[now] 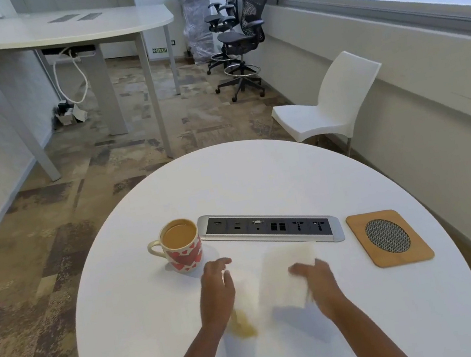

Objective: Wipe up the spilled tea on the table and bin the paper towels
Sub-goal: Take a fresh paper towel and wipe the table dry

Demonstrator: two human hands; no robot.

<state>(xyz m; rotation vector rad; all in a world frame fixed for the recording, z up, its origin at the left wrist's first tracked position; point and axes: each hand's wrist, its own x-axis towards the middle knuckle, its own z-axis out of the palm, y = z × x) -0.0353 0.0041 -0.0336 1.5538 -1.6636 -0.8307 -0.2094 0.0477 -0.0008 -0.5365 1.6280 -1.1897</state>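
Person is standing over a round white table, both hands working just in front of the mug, which is sitting nearly full of tea. The spilled tea is lying as a small tan puddle on the near part of the table, just beside the left wrist and left of the towel. The right hand is holding a paper towel by its right edge, fingers curling over it. The sheet is hanging clear of the surface and throwing a shadow beneath; motion blur is hiding the exact pinch. The left hand is hovering with fingers straight and spread, holding nothing. Judgement: the wipe itself is not yet begun, and the towel is being brought across. To do it well, the sheet wants laying flat over the puddle and pressing to soak, then drawing inward toward the person rather than pushing outward, since the socket panel is lying just beyond and liquid there looks like the main risk. The free hand is passing near the full mug, so a knock could add to the mess. A wooden coaster is sitting well to the right. No bin is showing plainly.
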